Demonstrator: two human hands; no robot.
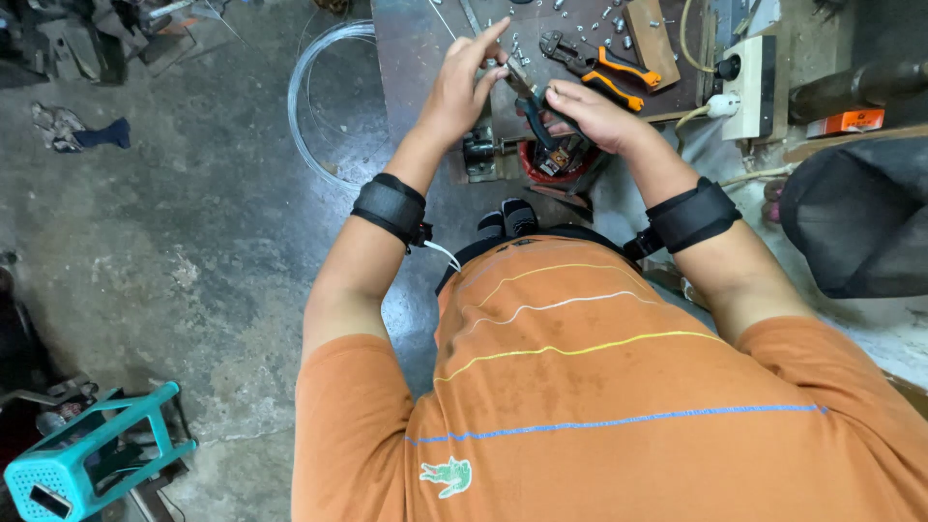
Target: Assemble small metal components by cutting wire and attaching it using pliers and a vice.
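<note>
While the head camera looks straight down past an orange shirt (580,387), both hands meet over the near edge of the desk (416,48) at about twelve o'clock. The right hand (594,114) is closed around the dark handles of a pair of pliers (530,97), whose nose points toward eleven o'clock. The left hand (462,87) sits just beside that nose, its thumb and fingers pinched together at the tip, forefinger stretched up; whatever small piece it pinches is too small to make out.

At one o'clock on the desk lie orange-handled pliers (604,70) among scattered small metal bits (599,19), with a wooden block (650,37) next to them and a white power strip (752,87) further right. A coil of wire (319,97) rests on the concrete floor (193,242) at eleven o'clock, and a teal stool (87,454) stands at eight o'clock.

Judging by this, the work is in mid-course: tool and piece are brought together, and no finished part is visible.
</note>
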